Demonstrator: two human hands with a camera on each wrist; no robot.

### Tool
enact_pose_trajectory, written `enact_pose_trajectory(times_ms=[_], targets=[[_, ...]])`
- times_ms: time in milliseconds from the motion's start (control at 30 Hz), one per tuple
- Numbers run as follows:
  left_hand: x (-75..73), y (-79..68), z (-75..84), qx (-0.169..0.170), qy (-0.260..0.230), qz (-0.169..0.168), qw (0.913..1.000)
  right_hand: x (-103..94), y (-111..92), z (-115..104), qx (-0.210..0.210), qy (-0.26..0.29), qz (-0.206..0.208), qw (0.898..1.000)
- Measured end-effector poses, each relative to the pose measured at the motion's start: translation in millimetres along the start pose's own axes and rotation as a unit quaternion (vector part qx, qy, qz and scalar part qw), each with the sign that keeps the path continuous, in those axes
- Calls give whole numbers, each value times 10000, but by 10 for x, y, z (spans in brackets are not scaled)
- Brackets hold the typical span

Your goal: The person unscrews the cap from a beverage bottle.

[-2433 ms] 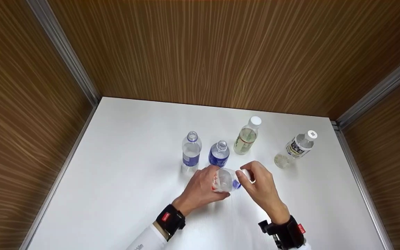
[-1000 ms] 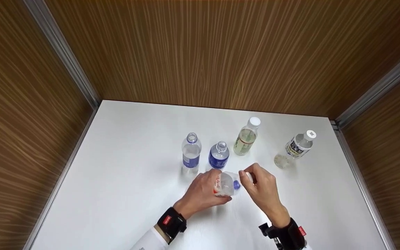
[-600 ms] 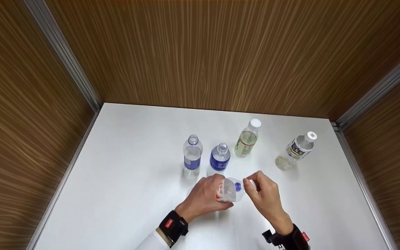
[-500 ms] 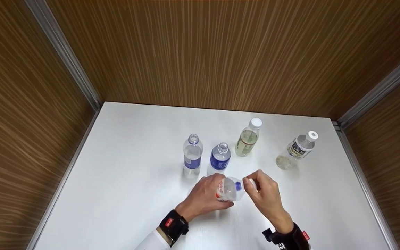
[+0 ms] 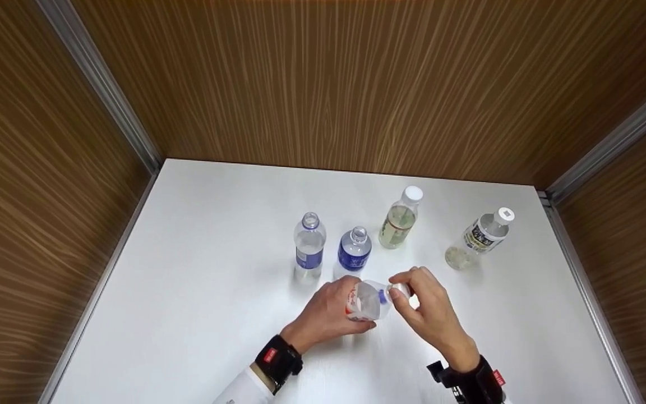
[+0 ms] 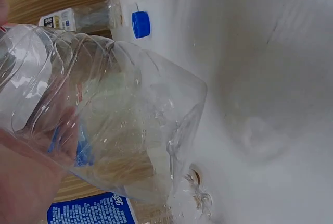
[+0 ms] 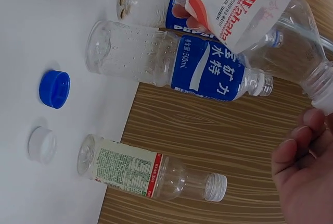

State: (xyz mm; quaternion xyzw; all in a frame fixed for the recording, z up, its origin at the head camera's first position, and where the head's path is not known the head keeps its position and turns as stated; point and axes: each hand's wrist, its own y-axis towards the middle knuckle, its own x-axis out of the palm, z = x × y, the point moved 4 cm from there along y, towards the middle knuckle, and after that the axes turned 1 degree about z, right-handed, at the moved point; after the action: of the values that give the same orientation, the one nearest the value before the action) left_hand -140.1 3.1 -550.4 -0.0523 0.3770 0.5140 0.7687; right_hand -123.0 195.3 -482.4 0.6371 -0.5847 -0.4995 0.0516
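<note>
My left hand [image 5: 328, 311] grips a clear plastic bottle [image 5: 367, 302] round its red-and-white label [image 7: 229, 10]. The bottle is tilted, its neck towards my right hand [image 5: 427, 306]. Thumb and index finger of that hand pinch the white cap [image 5: 399, 291] at the bottle's mouth. In the right wrist view this cap [image 7: 325, 96] sits on the neck, with the fingertips against it. How tightly it is screwed on cannot be seen. A blue cap [image 7: 54, 88] and a second white cap [image 7: 42, 145] lie on the table.
Two uncapped bottles with blue labels, one taller [image 5: 309, 247] and one shorter [image 5: 354, 249], stand just beyond my left hand. A green-labelled bottle [image 5: 397, 224] and a dark-labelled bottle [image 5: 481, 235], both white-capped, stand farther right. Wood-patterned panels [image 5: 323, 84] enclose the white table [image 5: 216, 224].
My right thumb and index finger have shifted on the white cap, so more of it shows now. The bottle stays in my left hand. The whole head view has shifted slightly.
</note>
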Motion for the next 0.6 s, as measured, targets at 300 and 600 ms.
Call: enact_pose_trajectory(times_ms=[300,600], targets=[[-4,14,7,37,184,231,9996,-38,10,-2,414,-476,-107,9979],[-15,2,-11,-21,281,318,9991,-19,34,-33,242,-438,-230,9985]])
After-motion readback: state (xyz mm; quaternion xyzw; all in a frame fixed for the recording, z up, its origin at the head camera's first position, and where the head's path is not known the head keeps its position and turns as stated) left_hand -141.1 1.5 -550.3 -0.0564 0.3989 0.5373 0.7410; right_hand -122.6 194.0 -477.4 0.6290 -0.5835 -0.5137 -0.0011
